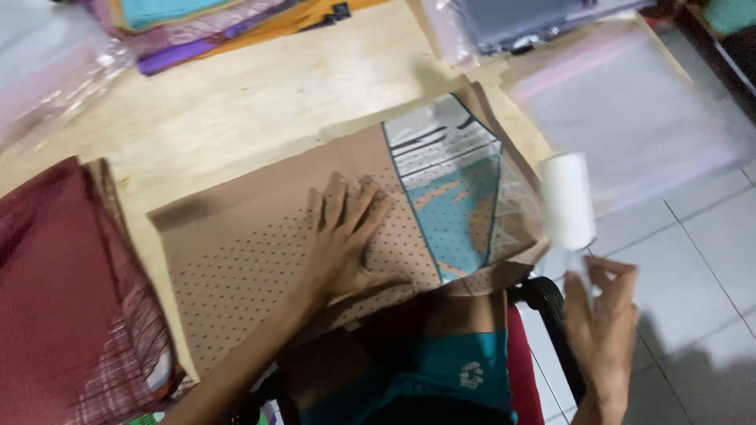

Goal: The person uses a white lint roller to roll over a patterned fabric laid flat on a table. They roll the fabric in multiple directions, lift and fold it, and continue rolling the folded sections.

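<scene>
**Folded cloth pinned flat, lint roller held beside it**

The folded brown dotted cloth (260,252), with a blue-and-white patterned panel toward its right end, lies flat at the near edge of the wooden table (260,102). The left hand (346,236) rests on it, palm down and fingers spread, apparently to keep it smooth and still. The right hand (602,315) pinches the thin handle of a white lint roller (567,201), upright just off the cloth's right edge. Maroon fabric (55,291) lies at left, clear plastic bags (630,110) at right.
</scene>
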